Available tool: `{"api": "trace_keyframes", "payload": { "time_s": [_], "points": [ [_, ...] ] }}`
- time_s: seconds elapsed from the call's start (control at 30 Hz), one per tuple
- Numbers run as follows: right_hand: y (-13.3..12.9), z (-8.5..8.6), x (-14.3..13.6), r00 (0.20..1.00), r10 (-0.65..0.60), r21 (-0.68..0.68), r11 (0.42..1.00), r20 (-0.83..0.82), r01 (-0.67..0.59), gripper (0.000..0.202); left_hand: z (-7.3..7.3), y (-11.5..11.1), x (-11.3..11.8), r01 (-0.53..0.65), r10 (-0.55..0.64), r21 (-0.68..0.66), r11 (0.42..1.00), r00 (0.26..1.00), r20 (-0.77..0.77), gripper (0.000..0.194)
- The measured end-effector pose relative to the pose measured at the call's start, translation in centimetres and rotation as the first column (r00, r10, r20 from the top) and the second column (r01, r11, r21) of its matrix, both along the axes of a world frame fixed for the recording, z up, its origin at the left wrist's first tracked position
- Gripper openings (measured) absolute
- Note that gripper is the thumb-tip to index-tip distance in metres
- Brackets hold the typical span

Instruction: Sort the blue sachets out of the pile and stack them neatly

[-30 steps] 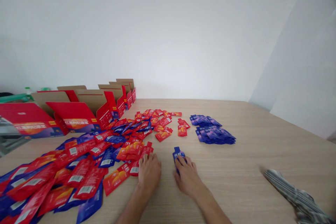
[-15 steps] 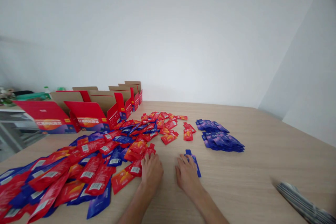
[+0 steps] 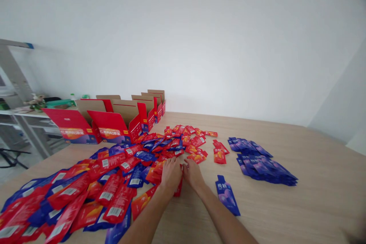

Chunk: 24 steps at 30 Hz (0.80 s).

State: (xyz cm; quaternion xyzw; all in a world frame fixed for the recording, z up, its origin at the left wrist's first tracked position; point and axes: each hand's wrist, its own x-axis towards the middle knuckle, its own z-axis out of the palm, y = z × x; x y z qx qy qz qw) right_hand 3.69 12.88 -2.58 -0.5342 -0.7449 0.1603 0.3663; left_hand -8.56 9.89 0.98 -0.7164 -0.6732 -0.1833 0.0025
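Observation:
My left hand [image 3: 171,175] and my right hand [image 3: 193,174] meet at the near edge of the pile of pouches. Between them is a red pouch [image 3: 178,190], mostly covered by my left hand, whose fingers curl over it. The fingers of my right hand are pinched at its upper end; the fingertips are partly hidden. A single blue pouch [image 3: 227,196] lies face up to the right of my right forearm. Red and blue pouches [image 3: 111,188] spread in a loose heap on my left, many with barcodes up.
Open red cartons [image 3: 113,129] stand in a row at the back left. Stacked blue pouches [image 3: 265,169] lie on the right, with another blue group [image 3: 248,145] behind. Two red pouches [image 3: 219,154] lie mid-table. A wall rises behind the table [image 3: 286,137].
My right hand has left the blue pouch, which now lies uncovered, and moved left to meet my left hand at a red pouch. The view has turned somewhat left.

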Motion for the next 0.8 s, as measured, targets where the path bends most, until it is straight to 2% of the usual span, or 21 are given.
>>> {"api": "trace_keyframes", "payload": {
  "time_s": [0.23,0.47,0.63,0.8],
  "points": [
    [4.7,0.4,-2.4,0.999,-0.039,-0.006,0.999,0.019,0.039,0.041,-0.6,6.0,-1.7,-0.015,0.016,0.044,0.999,1.000,-0.024,0.034],
    [8.7,0.3,-3.8,0.994,-0.091,-0.056,0.994,0.061,0.094,0.047,-1.4,8.8,-2.3,-0.063,0.068,0.083,0.995,0.996,-0.062,0.032],
    [8.4,-0.5,-4.1,0.996,-0.063,-0.090,0.994,0.055,0.068,0.048,-1.8,9.6,-3.1,-0.061,0.068,0.090,0.994,0.995,-0.077,0.029],
    [7.0,-0.5,-3.7,1.000,-0.023,-0.079,0.997,-0.015,0.022,0.051,-1.4,9.0,-3.5,-0.046,0.058,0.135,0.990,0.995,-0.079,0.030]
  ]
}}
